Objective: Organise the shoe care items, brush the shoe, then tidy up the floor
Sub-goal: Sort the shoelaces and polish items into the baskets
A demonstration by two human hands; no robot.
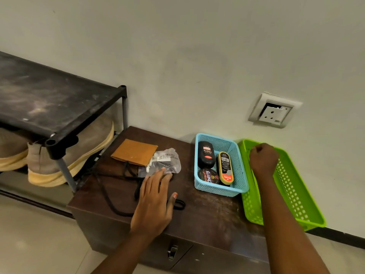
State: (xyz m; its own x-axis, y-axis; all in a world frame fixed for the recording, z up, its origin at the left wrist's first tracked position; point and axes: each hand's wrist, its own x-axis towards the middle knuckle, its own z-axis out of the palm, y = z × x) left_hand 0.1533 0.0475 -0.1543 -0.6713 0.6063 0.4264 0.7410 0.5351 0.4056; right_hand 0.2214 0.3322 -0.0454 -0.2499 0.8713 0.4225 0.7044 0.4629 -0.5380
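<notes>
On a dark wooden cabinet top (207,214) lie a folded tan cloth (134,152), a clear plastic packet (167,161) and loose black shoelaces (110,194). My left hand (156,196) rests flat with straight fingers, its fingertips touching the packet's near edge. A blue basket (219,192) holds a black polish bottle (206,155), a round polish tin (210,176) and a tan-capped polish applicator (226,168). My right hand (263,158) is curled into a fist over the far end of the green basket (296,194); whether it grips the rim is hidden.
A black shoe rack (49,99) stands to the left, with beige shoes (65,155) on its lower shelf. A wall socket (273,110) sits above the baskets. The green basket overhangs the cabinet's right end. Pale floor tiles (35,238) lie in front.
</notes>
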